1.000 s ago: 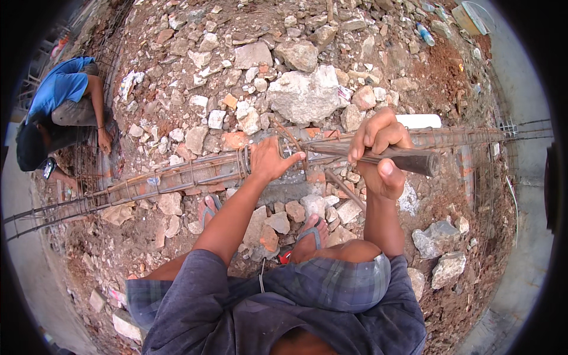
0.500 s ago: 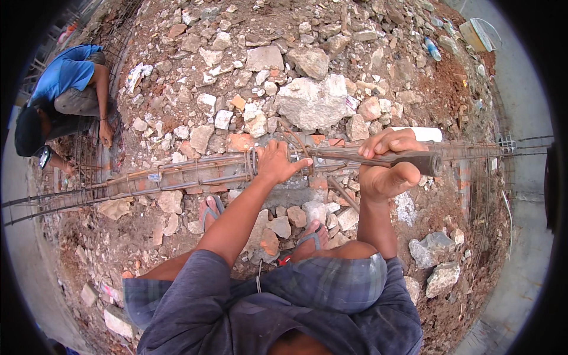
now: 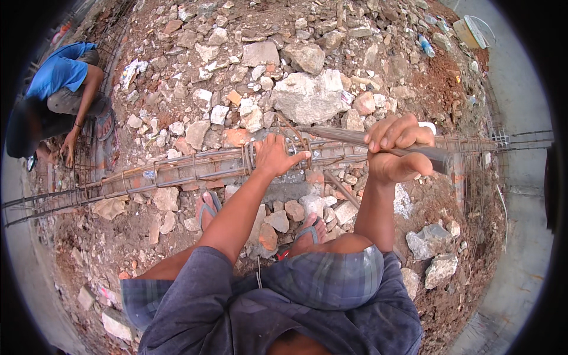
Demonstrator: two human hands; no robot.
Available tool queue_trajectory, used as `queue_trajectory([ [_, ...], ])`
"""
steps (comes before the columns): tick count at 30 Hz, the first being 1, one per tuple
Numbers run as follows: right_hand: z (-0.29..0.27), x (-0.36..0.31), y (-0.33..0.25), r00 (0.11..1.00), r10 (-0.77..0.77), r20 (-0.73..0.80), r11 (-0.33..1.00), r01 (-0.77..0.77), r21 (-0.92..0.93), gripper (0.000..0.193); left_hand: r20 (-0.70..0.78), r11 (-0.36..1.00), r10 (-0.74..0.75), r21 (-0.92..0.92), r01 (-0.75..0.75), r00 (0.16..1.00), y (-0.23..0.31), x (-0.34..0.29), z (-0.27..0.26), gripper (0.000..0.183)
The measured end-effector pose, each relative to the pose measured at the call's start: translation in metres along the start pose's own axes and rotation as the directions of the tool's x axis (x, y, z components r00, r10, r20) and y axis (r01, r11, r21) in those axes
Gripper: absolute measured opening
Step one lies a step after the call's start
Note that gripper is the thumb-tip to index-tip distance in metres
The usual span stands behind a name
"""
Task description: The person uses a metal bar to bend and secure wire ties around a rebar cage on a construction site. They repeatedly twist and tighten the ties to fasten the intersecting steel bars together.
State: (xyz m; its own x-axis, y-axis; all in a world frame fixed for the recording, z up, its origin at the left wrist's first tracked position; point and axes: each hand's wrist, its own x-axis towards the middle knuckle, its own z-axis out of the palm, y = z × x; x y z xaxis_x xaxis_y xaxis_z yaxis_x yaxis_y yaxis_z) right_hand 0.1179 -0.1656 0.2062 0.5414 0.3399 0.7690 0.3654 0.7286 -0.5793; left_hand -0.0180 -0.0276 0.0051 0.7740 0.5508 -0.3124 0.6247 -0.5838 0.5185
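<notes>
So the right hand (image 3: 399,147) is wrapped around the dark metal bar (image 3: 340,135), thumb sticking out, and over the last second the bar's tip has swung up to the far side of the rebar cage (image 3: 201,176). It now sits by the rusty bent rod (image 3: 288,122); can't tell if they touch. My read: the bar isn't levering the cage's stirrups (image 3: 247,158) right now. Left hand (image 3: 274,157) hasn't really budged, palm down over the cage, thumb spread; can't tell if the fingers hook anything. Co-worker (image 3: 65,83) crouches beyond the cage's left stretch.
</notes>
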Motion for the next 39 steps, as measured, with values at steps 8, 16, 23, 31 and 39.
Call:
queue_trajectory([
  [8, 0.018, 0.011, 0.0, 0.978, 0.127, 0.167, 0.991, -0.134, 0.03, 0.056, -0.012, 1.0, -0.02, -0.018, 0.02, 1.0, 0.001, 0.0, -0.002, 0.114],
  [16, 0.063, 0.104, 0.118, 0.876, 0.402, 0.268, 0.915, -0.392, -0.092, 0.053, 0.036, 0.992, -0.075, 0.105, 0.07, 0.997, 0.006, 0.003, -0.007, 0.116],
  [23, 0.107, 0.102, 0.142, 0.913, 0.315, 0.26, 0.947, -0.284, -0.152, 0.035, 0.06, 0.994, -0.1, 0.037, 0.098, 0.993, 0.008, 0.004, -0.009, 0.109],
  [31, 0.135, 0.106, 0.136, 0.954, 0.23, 0.194, 0.883, -0.121, -0.453, 0.022, 0.082, 0.988, -0.143, 0.066, 0.138, 0.986, 0.009, 0.006, -0.011, 0.105],
  [39, 0.138, 0.116, 0.188, 0.939, 0.338, 0.069, 0.769, -0.234, -0.594, 0.027, 0.095, 0.987, -0.158, 0.031, 0.156, 0.983, 0.018, 0.012, -0.01, 0.097],
])
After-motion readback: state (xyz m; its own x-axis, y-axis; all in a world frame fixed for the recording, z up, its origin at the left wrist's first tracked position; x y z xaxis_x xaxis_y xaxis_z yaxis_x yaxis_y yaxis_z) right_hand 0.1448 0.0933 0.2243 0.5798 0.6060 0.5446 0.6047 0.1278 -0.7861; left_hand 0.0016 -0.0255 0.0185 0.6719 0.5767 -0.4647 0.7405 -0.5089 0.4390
